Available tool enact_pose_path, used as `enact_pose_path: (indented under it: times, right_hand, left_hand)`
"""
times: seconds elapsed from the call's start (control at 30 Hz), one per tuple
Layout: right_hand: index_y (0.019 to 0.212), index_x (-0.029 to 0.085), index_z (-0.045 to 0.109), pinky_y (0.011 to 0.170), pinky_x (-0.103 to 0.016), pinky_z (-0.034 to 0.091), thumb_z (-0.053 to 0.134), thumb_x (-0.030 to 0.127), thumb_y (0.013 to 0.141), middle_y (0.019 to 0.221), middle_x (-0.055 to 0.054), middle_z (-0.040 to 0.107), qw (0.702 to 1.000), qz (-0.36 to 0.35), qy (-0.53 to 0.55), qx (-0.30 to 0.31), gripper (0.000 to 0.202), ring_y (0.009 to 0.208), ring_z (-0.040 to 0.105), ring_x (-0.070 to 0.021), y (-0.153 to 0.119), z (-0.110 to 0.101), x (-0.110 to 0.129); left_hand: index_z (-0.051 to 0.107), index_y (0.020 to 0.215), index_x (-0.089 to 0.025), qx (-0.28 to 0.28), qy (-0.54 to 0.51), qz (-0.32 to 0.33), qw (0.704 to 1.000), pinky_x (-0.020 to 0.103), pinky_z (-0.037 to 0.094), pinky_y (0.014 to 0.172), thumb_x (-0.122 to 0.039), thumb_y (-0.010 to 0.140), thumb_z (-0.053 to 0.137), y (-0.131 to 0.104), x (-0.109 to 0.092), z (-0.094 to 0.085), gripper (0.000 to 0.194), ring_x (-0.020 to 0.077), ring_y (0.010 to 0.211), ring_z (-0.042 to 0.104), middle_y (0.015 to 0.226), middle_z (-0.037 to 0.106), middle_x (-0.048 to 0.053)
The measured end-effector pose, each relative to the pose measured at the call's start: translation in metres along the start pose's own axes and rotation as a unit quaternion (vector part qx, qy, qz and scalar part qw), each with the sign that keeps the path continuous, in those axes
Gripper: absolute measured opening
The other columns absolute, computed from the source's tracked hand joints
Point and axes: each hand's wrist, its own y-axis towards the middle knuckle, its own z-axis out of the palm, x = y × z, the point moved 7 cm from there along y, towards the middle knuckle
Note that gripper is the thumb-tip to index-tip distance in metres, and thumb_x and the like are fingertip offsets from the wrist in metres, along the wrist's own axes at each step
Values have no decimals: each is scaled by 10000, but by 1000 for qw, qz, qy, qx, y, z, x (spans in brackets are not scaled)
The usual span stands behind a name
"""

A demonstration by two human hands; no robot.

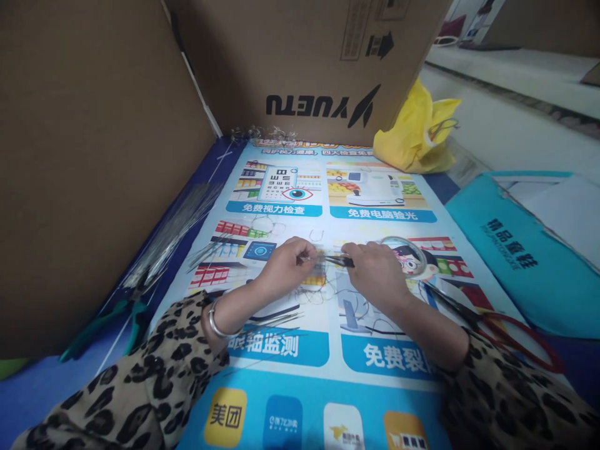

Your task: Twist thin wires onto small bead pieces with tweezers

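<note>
at my far left, a bundle of thin wires lies by the cardboard, with green-handled pliers beside my sleeve. short wires rest on the printed sheet near my left wrist. my left hand has its thumb and fingertips pressed together at the middle of the sheet; whatever they pinch is too fine to tell, though i'd judge it wire. loose wire loops lie just below. my right hand pinches a slim, dark tool, its tip pointing left, near my left fingertips. i take this as close work on a small piece: one hand steadying, the other working the tool. any further move here calls for a steady left pinch and a light, well-aimed tip, as thin wire could slip or bend. past my right hand sit a clear ring, then red-handled scissors, with a blue packet beyond.
</note>
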Motion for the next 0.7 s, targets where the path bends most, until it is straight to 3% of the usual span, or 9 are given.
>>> enact_pose_path:
  times: [0.3, 0.7]
  right_hand:
    - [909, 215, 645, 718, -299, 268, 461, 178, 791, 833, -28, 660, 995, 7, 97, 25, 222, 825, 517, -197, 0, -2, -5]
    - [813, 183, 644, 689, -270, 309, 475, 264, 831, 777, -37, 651, 986, -17, 148, 76, 187, 780, 544, -177, -4, -9, 7]
  left_hand:
    - [564, 752, -179, -11, 30, 27, 999, 258, 416, 715, -87, 719, 529, 2, 1, -2, 104, 138, 837, 538, 909, 612, 29]
    - [550, 758, -185, 4, 51, 37, 998, 298, 432, 780, -105, 719, 561, 0, -1, 1, 90, 167, 897, 542, 931, 606, 38]
